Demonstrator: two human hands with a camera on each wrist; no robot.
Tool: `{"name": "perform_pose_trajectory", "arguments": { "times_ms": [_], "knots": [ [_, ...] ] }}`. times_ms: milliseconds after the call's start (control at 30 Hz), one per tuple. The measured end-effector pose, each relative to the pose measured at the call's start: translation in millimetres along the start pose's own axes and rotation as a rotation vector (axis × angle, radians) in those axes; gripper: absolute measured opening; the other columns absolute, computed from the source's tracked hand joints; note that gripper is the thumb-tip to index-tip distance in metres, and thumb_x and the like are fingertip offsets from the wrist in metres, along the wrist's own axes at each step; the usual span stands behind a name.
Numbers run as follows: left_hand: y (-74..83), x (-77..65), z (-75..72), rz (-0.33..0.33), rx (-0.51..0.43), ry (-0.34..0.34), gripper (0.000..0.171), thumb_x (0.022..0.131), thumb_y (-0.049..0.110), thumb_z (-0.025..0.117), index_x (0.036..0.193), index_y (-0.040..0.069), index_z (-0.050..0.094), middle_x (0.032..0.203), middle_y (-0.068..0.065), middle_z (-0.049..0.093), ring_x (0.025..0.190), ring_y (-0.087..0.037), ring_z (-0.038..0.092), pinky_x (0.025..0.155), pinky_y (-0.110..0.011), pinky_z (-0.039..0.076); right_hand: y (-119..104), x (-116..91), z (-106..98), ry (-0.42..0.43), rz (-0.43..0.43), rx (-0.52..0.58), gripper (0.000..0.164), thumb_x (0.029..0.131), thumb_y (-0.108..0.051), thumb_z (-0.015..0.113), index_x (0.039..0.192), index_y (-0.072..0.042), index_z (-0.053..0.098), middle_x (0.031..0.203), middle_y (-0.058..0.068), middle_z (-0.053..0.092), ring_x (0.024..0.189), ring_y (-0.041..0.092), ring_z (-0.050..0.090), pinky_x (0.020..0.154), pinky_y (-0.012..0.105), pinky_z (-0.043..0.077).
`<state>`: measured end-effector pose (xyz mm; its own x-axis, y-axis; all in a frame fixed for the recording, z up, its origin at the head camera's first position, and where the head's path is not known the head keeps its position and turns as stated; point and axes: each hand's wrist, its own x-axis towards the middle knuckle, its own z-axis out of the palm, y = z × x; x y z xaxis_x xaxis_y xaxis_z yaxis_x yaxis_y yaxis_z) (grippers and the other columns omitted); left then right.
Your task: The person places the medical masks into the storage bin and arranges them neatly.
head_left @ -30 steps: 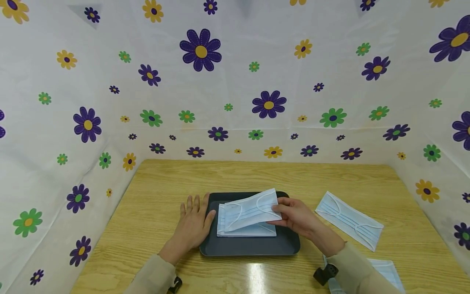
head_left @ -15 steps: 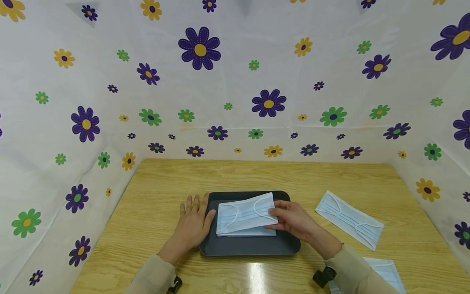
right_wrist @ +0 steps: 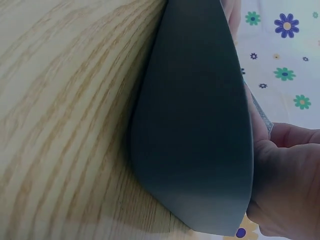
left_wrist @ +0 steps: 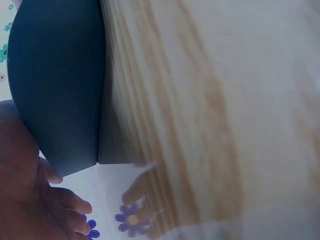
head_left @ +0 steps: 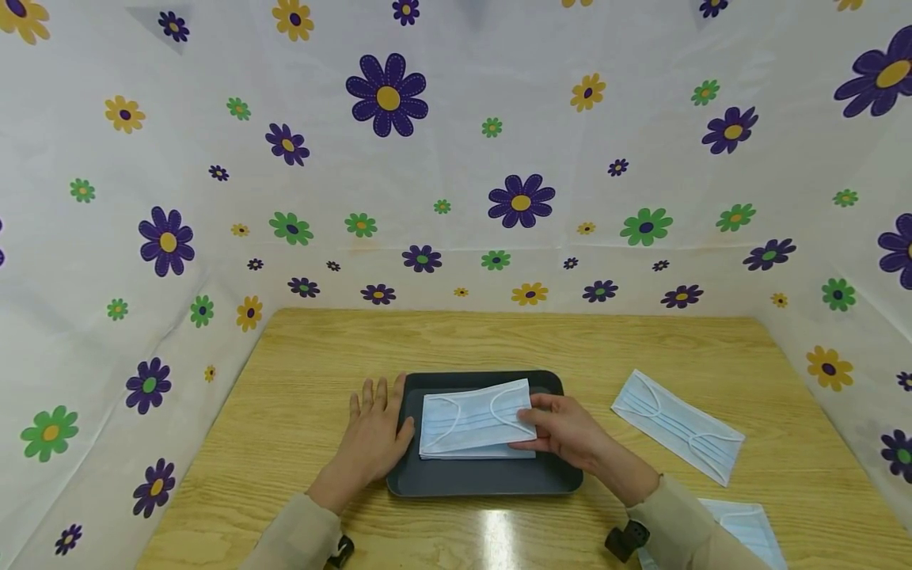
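Note:
A dark grey tray (head_left: 484, 481) sits on the table with a small stack of light-blue face masks inside. My right hand (head_left: 570, 431) pinches the right end of the top face mask (head_left: 473, 416), thumb above and fingers beneath, so that end is tilted slightly over the stack. My left hand (head_left: 370, 443) lies with straight fingers along the tray's left edge, its thumb at the rim. In the left wrist view the tray wall (left_wrist: 57, 85) hides part of that hand. The right wrist view shows the tray's side (right_wrist: 195, 125) in front of the right hand (right_wrist: 290, 175).
To the right of the tray, one face mask (head_left: 677, 427) lies slanted on the wooden table (head_left: 342, 336). Another mask (head_left: 748, 526) lies nearer, partly covered by the right sleeve (head_left: 684, 522). A white flower-patterned sheet (head_left: 456, 158) surrounds the table at the back and sides.
My right hand has come down and slightly left, lowering the raised end of the top face mask toward the stack. My left hand stays at the tray's edge.

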<state>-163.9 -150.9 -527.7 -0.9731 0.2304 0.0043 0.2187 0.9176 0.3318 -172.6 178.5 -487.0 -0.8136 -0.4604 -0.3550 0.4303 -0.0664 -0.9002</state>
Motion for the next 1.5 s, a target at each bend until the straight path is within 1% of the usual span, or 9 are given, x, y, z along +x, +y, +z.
{"name": "perform_pose_trajectory", "arguments": {
  "times_ms": [233, 300, 500, 667, 800, 1000, 1200, 1400, 1500],
  "knots": [
    [0.1, -0.7, -0.6, 0.0, -0.017, 0.004, 0.072, 0.111, 0.034, 0.05, 0.17, 0.008, 0.019, 0.166, -0.038, 0.028, 0.158, -0.058, 0.016, 0.123, -0.076, 0.016, -2.5, -3.0, 2.7, 0.051, 0.014, -0.079, 0.047, 0.107, -0.008, 0.057, 0.145, 0.017, 0.043, 0.102, 0.007, 0.067, 0.096, 0.018, 0.076, 0.094, 0.046, 0.062],
    [0.1, -0.7, -0.6, 0.001, -0.02, 0.005, 0.071, 0.111, 0.034, 0.05, 0.17, 0.008, 0.018, 0.166, -0.038, 0.027, 0.158, -0.058, 0.016, 0.124, -0.076, 0.016, -4.5, -4.7, 3.5, 0.066, 0.016, -0.111, 0.05, 0.108, -0.01, 0.057, 0.146, 0.017, 0.043, 0.105, 0.01, 0.068, 0.096, 0.019, 0.076, 0.093, 0.046, 0.063],
    [-0.8, -0.2, 1.2, -0.001, -0.015, 0.005, 0.071, 0.111, 0.034, 0.049, 0.17, 0.008, 0.018, 0.166, -0.038, 0.027, 0.158, -0.058, 0.016, 0.124, -0.075, 0.016, -9.9, -10.3, 3.3, 0.105, 0.024, -0.207, 0.056, 0.108, -0.013, 0.057, 0.15, 0.02, 0.039, 0.127, 0.025, 0.068, 0.104, 0.024, 0.077, 0.09, 0.044, 0.064],
    [-0.5, 0.5, 1.2, -0.001, -0.02, 0.006, 0.071, 0.111, 0.034, 0.049, 0.169, 0.007, 0.018, 0.166, -0.038, 0.027, 0.158, -0.058, 0.016, 0.124, -0.075, 0.016, -11.6, -12.9, 1.3, 0.129, 0.049, -0.249, 0.058, 0.107, -0.014, 0.058, 0.151, 0.02, 0.039, 0.133, 0.031, 0.065, 0.106, 0.024, 0.076, 0.09, 0.042, 0.064],
    [-0.6, 0.6, 1.0, 0.003, -0.021, 0.008, 0.071, 0.111, 0.034, 0.049, 0.169, 0.007, 0.019, 0.166, -0.038, 0.027, 0.158, -0.058, 0.016, 0.124, -0.076, 0.016, -11.5, -12.7, 0.8, 0.122, 0.054, -0.266, 0.059, 0.108, -0.014, 0.057, 0.151, 0.022, 0.038, 0.138, 0.034, 0.062, 0.111, 0.026, 0.074, 0.09, 0.041, 0.064],
    [-0.1, 0.8, 1.2, 0.004, -0.024, 0.008, 0.071, 0.111, 0.034, 0.049, 0.169, 0.007, 0.019, 0.166, -0.038, 0.028, 0.158, -0.058, 0.015, 0.124, -0.076, 0.016, -9.0, -10.6, 1.2, 0.105, 0.056, -0.269, 0.059, 0.108, -0.012, 0.056, 0.15, 0.023, 0.037, 0.139, 0.036, 0.061, 0.114, 0.029, 0.074, 0.089, 0.042, 0.064],
    [-0.4, 0.2, 1.6, 0.003, -0.023, 0.008, 0.071, 0.111, 0.034, 0.049, 0.169, 0.007, 0.019, 0.166, -0.038, 0.027, 0.158, -0.058, 0.015, 0.124, -0.076, 0.016, -11.5, -13.1, 1.8, 0.143, 0.068, -0.345, 0.059, 0.107, -0.015, 0.058, 0.15, 0.022, 0.04, 0.144, 0.037, 0.057, 0.121, 0.037, 0.071, 0.088, 0.042, 0.064],
    [1.3, -0.5, -0.4, -0.003, -0.036, 0.006, 0.07, 0.111, 0.034, 0.049, 0.169, 0.006, 0.02, 0.166, -0.038, 0.027, 0.158, -0.058, 0.015, 0.124, -0.076, 0.016, -16.0, -17.4, 0.1, 0.158, 0.065, -0.376, 0.057, 0.107, -0.016, 0.059, 0.149, 0.019, 0.044, 0.14, 0.035, 0.062, 0.111, 0.031, 0.076, 0.089, 0.041, 0.064],
    [1.9, -0.6, -0.8, -0.008, -0.038, 0.001, 0.07, 0.111, 0.034, 0.048, 0.169, 0.006, 0.02, 0.166, -0.038, 0.027, 0.158, -0.058, 0.015, 0.124, -0.075, 0.016, -15.7, -18.9, -1.5, 0.154, 0.072, -0.376, 0.056, 0.107, -0.016, 0.059, 0.149, 0.019, 0.045, 0.142, 0.035, 0.06, 0.11, 0.03, 0.076, 0.089, 0.041, 0.064]
  ]
}}
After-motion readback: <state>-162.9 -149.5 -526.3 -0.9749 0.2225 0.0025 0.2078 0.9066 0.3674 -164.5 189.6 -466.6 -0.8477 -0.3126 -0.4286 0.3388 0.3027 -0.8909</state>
